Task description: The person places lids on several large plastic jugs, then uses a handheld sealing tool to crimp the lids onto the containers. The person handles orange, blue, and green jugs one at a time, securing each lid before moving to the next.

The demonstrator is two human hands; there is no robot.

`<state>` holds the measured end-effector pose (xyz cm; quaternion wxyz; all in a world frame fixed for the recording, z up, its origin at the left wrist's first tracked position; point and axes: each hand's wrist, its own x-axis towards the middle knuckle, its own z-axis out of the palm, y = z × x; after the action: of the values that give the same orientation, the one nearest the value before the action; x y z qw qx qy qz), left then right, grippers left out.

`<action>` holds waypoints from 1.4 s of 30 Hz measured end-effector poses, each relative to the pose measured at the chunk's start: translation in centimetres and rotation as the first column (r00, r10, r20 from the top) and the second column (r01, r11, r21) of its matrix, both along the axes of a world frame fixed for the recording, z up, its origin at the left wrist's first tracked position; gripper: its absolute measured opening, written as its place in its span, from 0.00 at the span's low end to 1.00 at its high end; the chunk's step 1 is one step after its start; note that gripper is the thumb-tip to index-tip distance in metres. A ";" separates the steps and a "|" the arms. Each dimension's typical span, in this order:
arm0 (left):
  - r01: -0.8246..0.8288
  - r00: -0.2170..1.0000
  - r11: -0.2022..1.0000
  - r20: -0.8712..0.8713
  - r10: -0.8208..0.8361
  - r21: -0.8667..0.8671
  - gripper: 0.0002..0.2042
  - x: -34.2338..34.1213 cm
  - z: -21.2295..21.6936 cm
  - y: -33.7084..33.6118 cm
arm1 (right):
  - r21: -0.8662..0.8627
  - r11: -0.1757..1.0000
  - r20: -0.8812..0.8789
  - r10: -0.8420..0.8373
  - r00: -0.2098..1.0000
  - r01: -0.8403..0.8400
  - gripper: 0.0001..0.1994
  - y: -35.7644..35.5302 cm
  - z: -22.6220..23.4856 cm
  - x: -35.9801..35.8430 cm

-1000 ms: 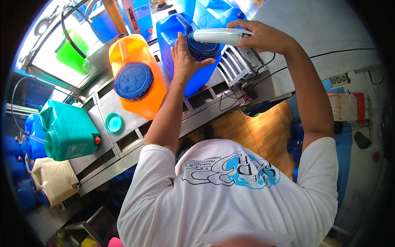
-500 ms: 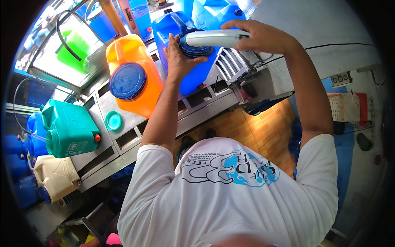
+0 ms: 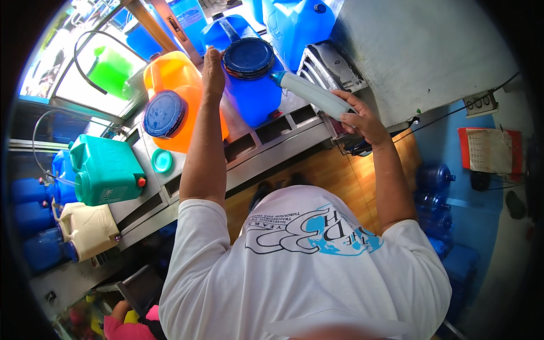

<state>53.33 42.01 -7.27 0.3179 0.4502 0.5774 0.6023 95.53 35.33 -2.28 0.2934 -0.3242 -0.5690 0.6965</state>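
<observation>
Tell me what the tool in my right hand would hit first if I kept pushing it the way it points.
Likely the dark blue cap on the blue jug. The right hand holds the grey heat gun with its nozzle aimed at the cap's rim and seemingly almost touching, though depth is unclear.

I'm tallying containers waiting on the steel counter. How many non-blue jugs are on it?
3: an orange jug just left of the left hand, a green jug farther left, and a cream jug at the counter's near-left end. More may be hidden beyond the frame.
</observation>
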 end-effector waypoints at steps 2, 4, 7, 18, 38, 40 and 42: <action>0.007 1.000 1.000 0.016 -0.008 0.015 0.46 0.0 0.2 0.0 | -0.014 1.000 0.013 0.013 1.000 -0.013 0.32 0.3 0.0 0.0; 0.012 1.000 0.999 -0.017 -0.012 0.034 0.46 0.3 0.4 -0.6 | -0.028 0.999 0.023 0.042 0.999 -0.042 0.32 0.5 0.1 0.0; -0.089 0.995 0.992 -0.032 0.092 0.090 0.53 1.6 0.9 -2.5 | -0.038 0.997 0.057 0.072 0.996 -0.070 0.32 0.7 0.0 -0.2; -0.114 0.935 0.980 -0.315 0.162 0.166 0.41 2.6 0.7 -5.6 | 0.014 0.994 0.002 0.111 0.994 -0.111 0.31 2.0 -0.4 0.3; -0.083 0.973 0.977 -0.198 0.122 0.194 0.40 4.4 1.5 -4.8 | 0.065 0.990 0.010 0.121 0.993 -0.122 0.33 1.8 -1.0 -0.2; -0.087 0.978 0.987 -0.180 0.110 0.135 0.40 4.6 2.0 -5.3 | 0.050 0.993 -0.042 0.106 0.993 -0.104 0.32 1.5 -1.2 -0.3; -0.258 0.942 0.965 -0.234 0.239 -0.052 0.40 4.7 2.4 -6.4 | 0.061 0.991 -0.036 0.122 0.992 -0.119 0.32 0.9 -1.2 -0.4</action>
<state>58.01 35.62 -4.87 0.1900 0.4258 0.6860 0.5585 95.14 36.27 -3.44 0.2715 -0.2666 -0.6017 0.7023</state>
